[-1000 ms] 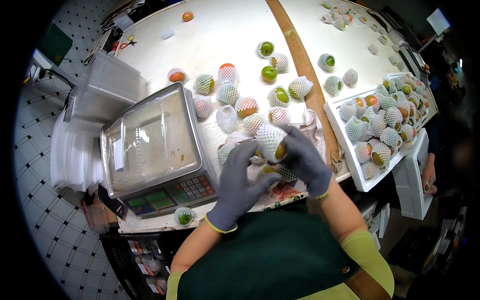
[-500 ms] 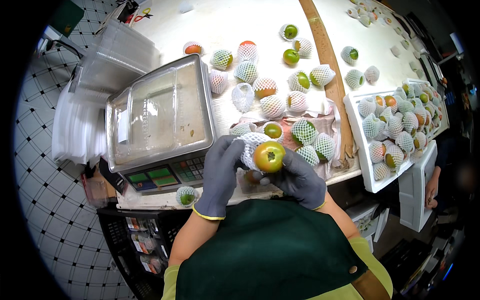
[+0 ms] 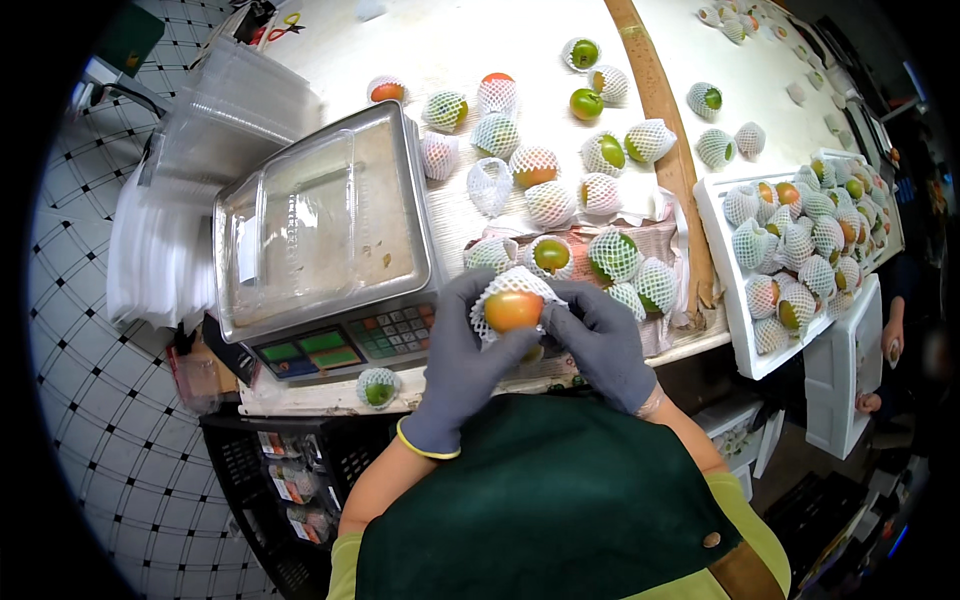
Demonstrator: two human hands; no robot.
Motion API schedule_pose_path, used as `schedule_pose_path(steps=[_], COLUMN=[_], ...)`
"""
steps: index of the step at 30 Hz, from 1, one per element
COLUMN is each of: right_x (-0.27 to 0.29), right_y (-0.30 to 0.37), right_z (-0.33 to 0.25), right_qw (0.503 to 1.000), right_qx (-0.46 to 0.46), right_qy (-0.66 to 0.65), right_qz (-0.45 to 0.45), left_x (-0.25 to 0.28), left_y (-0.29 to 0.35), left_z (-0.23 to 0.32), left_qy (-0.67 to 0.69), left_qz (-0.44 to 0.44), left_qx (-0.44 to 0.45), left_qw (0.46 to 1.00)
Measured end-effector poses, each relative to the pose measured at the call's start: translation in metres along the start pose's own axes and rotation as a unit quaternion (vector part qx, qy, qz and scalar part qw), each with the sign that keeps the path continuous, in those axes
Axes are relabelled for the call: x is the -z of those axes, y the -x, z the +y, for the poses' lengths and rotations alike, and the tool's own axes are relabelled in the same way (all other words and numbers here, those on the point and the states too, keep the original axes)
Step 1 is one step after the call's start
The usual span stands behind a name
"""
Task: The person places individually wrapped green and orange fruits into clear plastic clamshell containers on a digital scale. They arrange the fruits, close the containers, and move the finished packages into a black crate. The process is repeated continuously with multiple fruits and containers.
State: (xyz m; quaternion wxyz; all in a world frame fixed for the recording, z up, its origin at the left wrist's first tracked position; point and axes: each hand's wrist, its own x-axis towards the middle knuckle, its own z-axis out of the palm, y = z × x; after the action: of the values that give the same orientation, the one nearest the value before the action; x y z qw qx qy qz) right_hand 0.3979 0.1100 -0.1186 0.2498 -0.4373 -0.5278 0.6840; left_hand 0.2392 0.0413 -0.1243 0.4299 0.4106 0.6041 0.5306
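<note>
Both of my hands wear grey gloves and meet over the near edge of the table. My left hand [image 3: 462, 355] is closed round an orange tomato [image 3: 513, 311], its thumb along the tomato's near side. A white foam net sleeve [image 3: 522, 279] covers the tomato's far side, leaving the near part bare. My right hand [image 3: 605, 345] has its fingers bent and pinched at the sleeve's right edge. Just beyond lie several netted tomatoes, among them a green one [image 3: 551, 256]. A netted tomato [image 3: 378, 388] sits by the table's near edge, left of my hands.
To the left stands a scale [image 3: 375, 340] with a clear plastic container [image 3: 310, 225] on its pan. Behind it are stacked clear containers [image 3: 235, 110]. A white foam crate [image 3: 738, 300] of netted tomatoes stands right, past a wooden strip [image 3: 665, 115]. Another person's hand [image 3: 892, 340] shows far right.
The tomato has turned, its stem end no longer facing up, and sits deeper in the foam net sleeve. My left thumb has come onto its near side; my right hand has shifted to the sleeve's edge.
</note>
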Motion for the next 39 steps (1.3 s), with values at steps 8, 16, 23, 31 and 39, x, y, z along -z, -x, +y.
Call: schedule_pose_path(steps=[8,16,23,31,39], right_x=[0.003,-0.012,-0.01,0.112,0.16], right_y=[-0.001,0.002,-0.004,-0.139,-0.183], right_z=[-0.003,0.0,-0.02,-0.032,-0.01], right_qw=[0.991,0.914,0.845,0.766,0.765], right_qx=[-0.082,0.307,0.357,0.284,0.109], right_qy=[-0.101,0.263,0.365,0.524,0.588], right_qz=[-0.014,0.029,-0.158,0.241,0.238], left_x=[0.007,0.006,0.051,0.149,0.093], left_y=[-0.003,0.008,-0.009,-0.039,-0.036], left_z=[-0.013,-0.01,0.03,0.036,0.05], left_qy=[0.492,-0.029,-0.337,-0.542,-0.508], left_qz=[-0.005,0.006,0.104,0.213,0.191], left_qx=[0.24,-0.005,-0.253,-0.061,-0.236], left_qw=[0.837,1.0,0.901,0.811,0.806])
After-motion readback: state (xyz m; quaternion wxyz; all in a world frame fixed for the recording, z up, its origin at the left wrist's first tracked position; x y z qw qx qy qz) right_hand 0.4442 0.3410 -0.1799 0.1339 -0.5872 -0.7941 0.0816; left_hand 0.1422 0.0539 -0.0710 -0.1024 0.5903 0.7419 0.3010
